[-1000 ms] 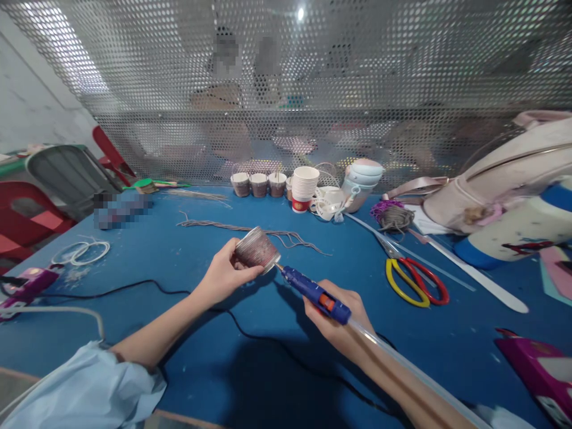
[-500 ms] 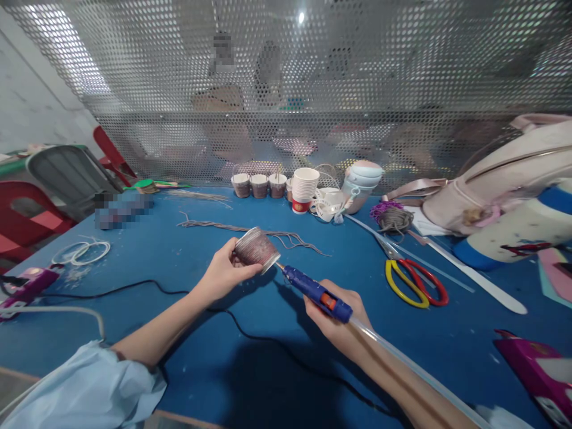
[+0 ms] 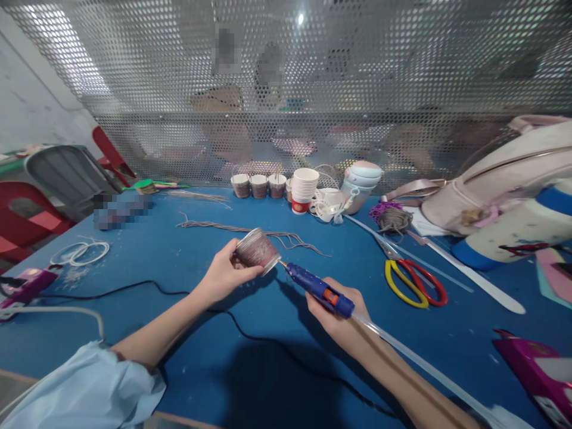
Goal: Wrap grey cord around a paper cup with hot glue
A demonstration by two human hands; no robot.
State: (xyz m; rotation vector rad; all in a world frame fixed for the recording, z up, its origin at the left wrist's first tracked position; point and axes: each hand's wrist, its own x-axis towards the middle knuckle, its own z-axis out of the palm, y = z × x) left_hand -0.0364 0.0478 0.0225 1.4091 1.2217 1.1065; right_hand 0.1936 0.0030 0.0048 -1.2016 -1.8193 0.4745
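Note:
My left hand (image 3: pixel 223 275) is closed around a small paper cup (image 3: pixel 257 249) wound with grey-brown cord, held on its side above the blue table (image 3: pixel 187 333). In my right hand (image 3: pixel 342 319) I grip a blue glue gun (image 3: pixel 318 289) with an orange trigger; its tip touches the cup's rim on the right side. A clear glue stick (image 3: pixel 429 372) sticks out of the gun's back along my forearm. Loose grey cord strands (image 3: pixel 250 231) lie just beyond the cup.
Red and yellow scissors (image 3: pixel 415 281) lie to the right, near a white strip (image 3: pixel 473 275) and a cord bundle (image 3: pixel 393 219). Stacked paper cups (image 3: pixel 304 187), wrapped cups (image 3: pixel 259 185) and a bottle (image 3: pixel 361 185) stand by the perforated screen. A black cable (image 3: pixel 134 287) crosses the table; a pink bag (image 3: pixel 496 179) sits right.
The glue gun and my right hand have shifted slightly to the right and lower. The cup and my left hand stay almost still.

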